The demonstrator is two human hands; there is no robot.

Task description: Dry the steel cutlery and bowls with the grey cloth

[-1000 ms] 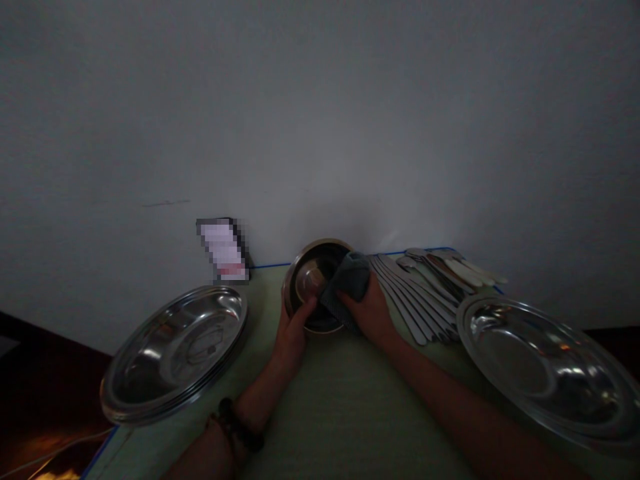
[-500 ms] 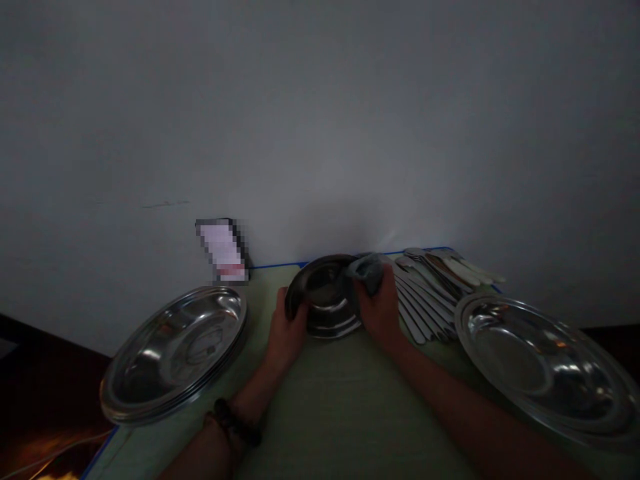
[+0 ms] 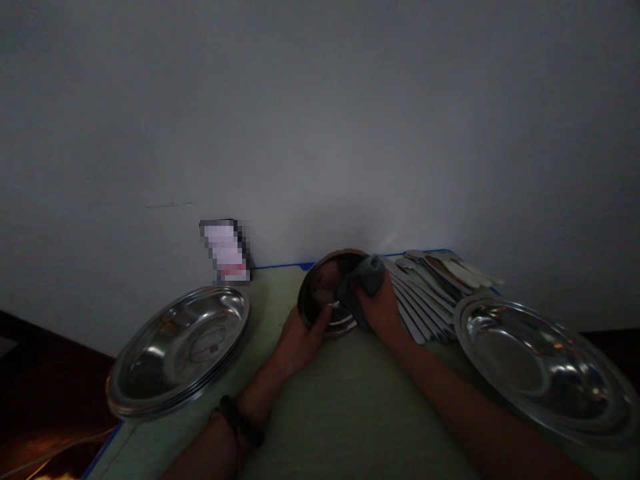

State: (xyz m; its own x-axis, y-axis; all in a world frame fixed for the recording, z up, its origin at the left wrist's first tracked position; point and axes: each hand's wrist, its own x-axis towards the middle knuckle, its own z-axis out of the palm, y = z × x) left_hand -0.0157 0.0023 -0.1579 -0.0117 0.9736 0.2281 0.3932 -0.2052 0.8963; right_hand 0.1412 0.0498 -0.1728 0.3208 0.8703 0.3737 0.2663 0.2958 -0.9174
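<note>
A small steel bowl [image 3: 323, 293] is tilted up at the far middle of the table, its inside turned towards me. My left hand [image 3: 300, 340] grips its near rim, thumb over the edge. My right hand [image 3: 383, 310] is closed on a grey cloth [image 3: 365, 280] pressed against the bowl's right side and rim. A dark bead bracelet sits on my left wrist.
A stack of steel plates [image 3: 180, 347] lies at the left, and a large steel plate [image 3: 540, 367] at the right. Several spoons [image 3: 430, 283] are fanned out behind my right hand. A blurred card [image 3: 225, 250] leans on the wall. The pale green table [image 3: 345, 413] has a blue edge.
The bowl has tipped further up and shifted a little right. My left thumb has moved over the rim, and the cloth has slid round the bowl's right side.
</note>
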